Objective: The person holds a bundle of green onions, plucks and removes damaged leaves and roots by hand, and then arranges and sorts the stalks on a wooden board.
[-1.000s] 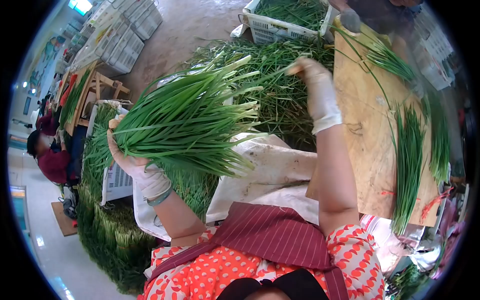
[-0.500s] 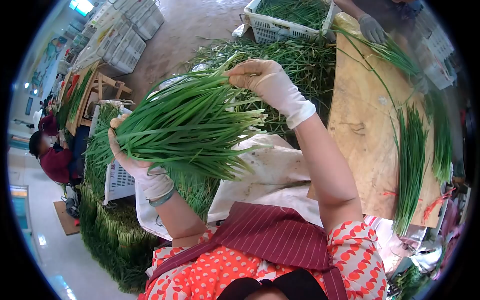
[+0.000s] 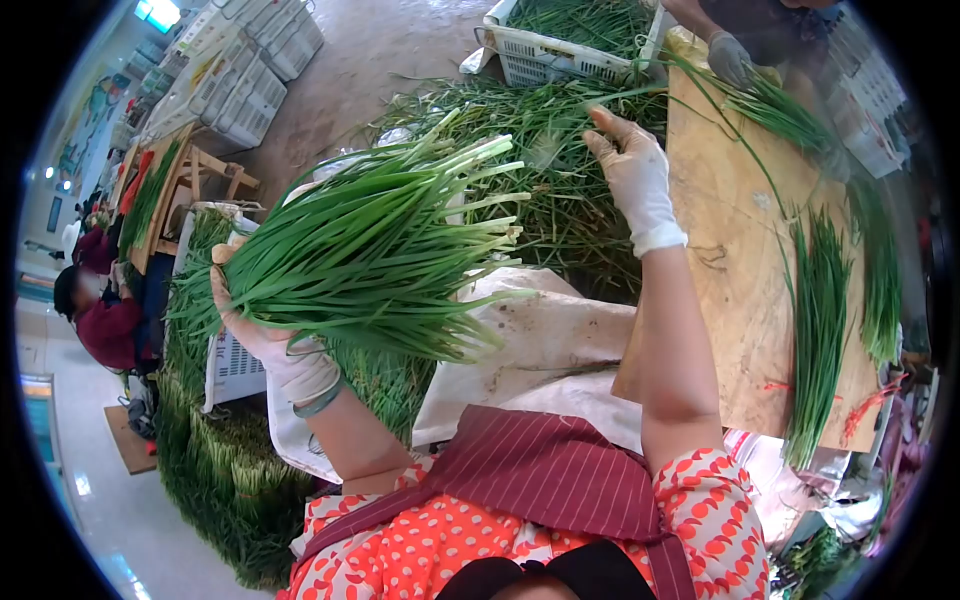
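Observation:
A thick bunch of garlic chives (image 3: 370, 250) lies across my left hand (image 3: 275, 345), whose gloved fingers curl round its leafy end. The pale stem ends fan out loosely to the right. My right hand (image 3: 632, 175), also in a stained white glove, is raised apart from the bunch, thumb and fingers spread. A single green blade (image 3: 630, 98) passes just by its fingertips; whether it touches them I cannot tell. Below that hand lies a heap of loose leaves and trimmings (image 3: 560, 170).
To the right, a wooden board (image 3: 730, 290) carries chive bundles (image 3: 820, 330) and red ties (image 3: 872, 410). Across it works another person's gloved hand (image 3: 732, 60). A white crate of chives (image 3: 570, 55) stands behind the heap. Stacked bundles (image 3: 235, 470) lie at lower left.
My right hand has left the stem ends of the bunch and moved right, over the heap, its fingers opening. My left hand keeps the bunch almost in place.

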Motion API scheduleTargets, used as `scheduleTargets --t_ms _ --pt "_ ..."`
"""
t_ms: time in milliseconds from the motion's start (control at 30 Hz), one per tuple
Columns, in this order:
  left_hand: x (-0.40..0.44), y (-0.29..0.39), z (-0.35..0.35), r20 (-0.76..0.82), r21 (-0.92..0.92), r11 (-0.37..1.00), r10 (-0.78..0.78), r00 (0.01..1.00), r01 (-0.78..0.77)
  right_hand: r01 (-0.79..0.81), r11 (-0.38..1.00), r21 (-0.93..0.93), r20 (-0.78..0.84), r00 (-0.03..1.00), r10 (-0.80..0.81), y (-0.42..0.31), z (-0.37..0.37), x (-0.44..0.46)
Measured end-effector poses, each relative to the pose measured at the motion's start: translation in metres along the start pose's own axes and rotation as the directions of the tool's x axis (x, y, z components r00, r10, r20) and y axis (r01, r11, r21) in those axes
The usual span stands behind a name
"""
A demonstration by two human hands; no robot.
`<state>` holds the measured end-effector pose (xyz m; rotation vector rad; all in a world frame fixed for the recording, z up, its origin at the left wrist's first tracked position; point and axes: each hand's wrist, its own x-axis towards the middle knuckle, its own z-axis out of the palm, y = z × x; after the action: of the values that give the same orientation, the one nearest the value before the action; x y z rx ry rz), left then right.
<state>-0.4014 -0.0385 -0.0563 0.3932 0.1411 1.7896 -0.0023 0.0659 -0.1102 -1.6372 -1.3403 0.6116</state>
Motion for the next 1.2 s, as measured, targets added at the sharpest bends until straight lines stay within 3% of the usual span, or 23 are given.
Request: scheduleTargets --t_ms 67,100,200,233,267,367,400,433,567,633,667,700,767,833,900,933,967,1033,1067,1100,1133,1167,1200 --pt "0.0 0.0 -0.004 0.123 0.002 0.999 -0.038 0.992 0.038 0.506 0.862 0.037 -0.01 0.863 -0.506 -0.047 -0.01 -0.022" --pt "0.0 -0.002 -0.004 0.109 0.017 1.0 -0.02 0.994 0.018 0.571 0.809 0.137 0.048 0.812 -0.581 -0.062 -0.007 -0.028" --pt "0.002 0.0 -0.004 0.096 -0.012 0.999 -0.029 0.995 0.03 0.624 0.773 0.113 0.14 0.76 -0.634 -0.072 0.017 -0.03" --pt "0.002 0.0 -0.003 0.095 -0.059 0.997 -0.046 0.994 0.052 0.341 0.871 0.353 0.281 0.849 -0.447 -0.068 0.025 -0.03" --pt "0.0 0.0 -0.002 0.095 -0.058 0.997 -0.046 0.994 0.051 -0.006 0.857 0.515 0.459 0.846 -0.27 -0.067 0.03 -0.03" --pt "-0.004 -0.006 0.01 0.163 0.04 0.996 -0.086 0.983 0.081 -0.101 0.694 0.713 0.403 0.869 -0.287 -0.085 0.025 -0.039" --pt "-0.003 -0.003 0.008 0.216 0.089 0.993 -0.096 0.972 0.078 -0.328 0.571 0.752 0.487 0.861 -0.147 -0.089 0.024 -0.043" --pt "0.0 -0.003 0.008 0.269 0.137 0.988 -0.111 0.957 0.076 -0.327 0.571 0.753 0.485 0.863 -0.145 -0.089 0.026 -0.044" --pt "0.004 0.002 0.016 0.386 0.273 0.962 -0.099 0.917 -0.012 -0.179 0.729 0.661 0.432 0.885 -0.175 -0.097 0.01 -0.057" --pt "0.003 0.01 0.015 0.288 0.171 0.977 0.077 0.955 -0.13 -0.069 0.87 0.488 0.489 0.847 -0.207 -0.103 -0.006 -0.077" --pt "-0.001 0.009 0.019 0.053 0.219 0.941 0.252 0.966 -0.258 0.414 0.813 0.409 0.274 0.795 -0.542 -0.096 -0.004 -0.085" --pt "0.0 0.007 0.02 0.055 0.22 0.94 0.257 0.965 -0.263 0.472 0.783 0.406 0.342 0.716 -0.609 -0.09 -0.002 -0.091" --pt "0.002 0.006 0.021 -0.089 0.294 0.858 0.463 0.882 -0.421 0.556 0.752 0.355 0.351 0.666 -0.658 -0.088 -0.007 -0.109" --pt "0.005 0.02 0.004 0.021 0.341 0.838 0.446 0.895 -0.426 0.505 0.813 0.29 0.441 0.684 -0.581 -0.086 -0.015 -0.117" --pt "0.007 0.032 -0.01 0.365 0.181 0.943 0.199 0.909 -0.279 0.456 0.863 0.216 0.523 0.693 -0.497 -0.077 -0.022 -0.116" --pt "0.002 0.006 0.015 0.014 0.514 0.636 0.665 0.747 -0.575 0.181 0.895 0.408 0.494 0.78 -0.383 -0.064 -0.025 -0.115" --pt "0.003 0.015 0.008 0.013 0.515 0.634 0.668 0.744 -0.577 -0.104 0.813 0.572 0.497 0.833 -0.242 -0.054 -0.028 -0.114" --pt "0.007 0.038 -0.007 0.384 0.352 0.805 0.341 0.858 -0.477 -0.224 0.815 0.535 0.406 0.914 -0.016 -0.041 -0.038 -0.097" --pt "0.008 0.04 -0.01 0.383 0.352 0.806 0.341 0.859 -0.477 0.05 0.963 0.263 0.293 0.947 -0.129 -0.033 -0.039 -0.086" --pt "0.011 0.038 -0.007 0.489 0.39 0.741 0.337 0.805 -0.547 0.297 0.953 -0.069 0.22 0.936 -0.275 -0.031 -0.039 -0.076" --pt "0.012 0.036 -0.003 0.589 0.415 0.669 0.319 0.742 -0.617 0.441 0.875 -0.201 0.169 0.895 -0.412 -0.032 -0.037 -0.071" --pt "0.01 0.032 0.001 0.588 0.415 0.672 0.316 0.745 -0.613 0.437 0.876 -0.204 0.168 0.897 -0.408 -0.035 -0.031 -0.069" --pt "0.006 0.026 0.009 0.47 0.418 0.715 0.358 0.807 -0.561 0.476 0.878 -0.044 0.202 0.865 -0.459 -0.04 -0.025 -0.069"
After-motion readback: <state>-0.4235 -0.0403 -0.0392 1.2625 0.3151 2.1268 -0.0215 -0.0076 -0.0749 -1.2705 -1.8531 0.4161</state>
